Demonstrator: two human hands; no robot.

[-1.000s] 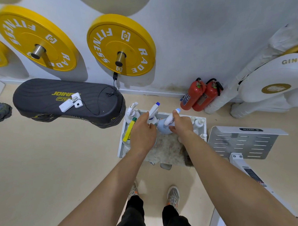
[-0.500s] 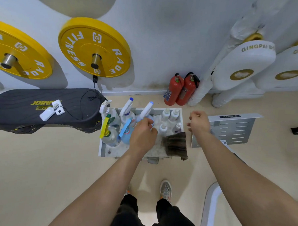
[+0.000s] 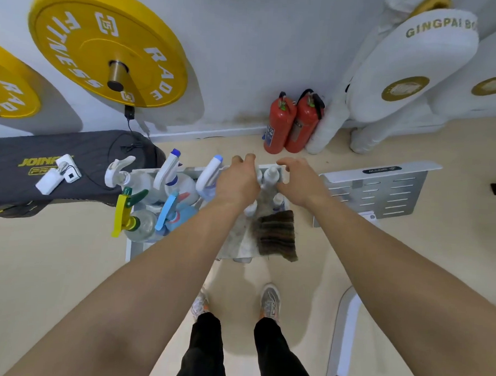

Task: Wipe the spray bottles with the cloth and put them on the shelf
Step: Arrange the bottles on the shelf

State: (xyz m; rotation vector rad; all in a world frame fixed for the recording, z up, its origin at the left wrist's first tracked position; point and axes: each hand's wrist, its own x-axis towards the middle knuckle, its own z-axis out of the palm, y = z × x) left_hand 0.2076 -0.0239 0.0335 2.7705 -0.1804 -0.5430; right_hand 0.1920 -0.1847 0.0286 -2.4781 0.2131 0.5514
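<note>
Arms outstretched; left hand, right hand curled.

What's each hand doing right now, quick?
Left hand: fingers curled over the small white bottles, grip cannot be told.
Right hand: open, holding nothing.

The white shelf stands on the floor, and its top is stained. Left of the left hand, five spray bottles crowd together. Three white-headed ones are at the back, the nearest just beside that hand. In front are a clear one with a yellow trigger and a blue one. A small white bottle stands between the left hand and the right hand, with others below the wrists. Nearer the person than the right hand, a brown cloth overhangs the front edge.
</note>
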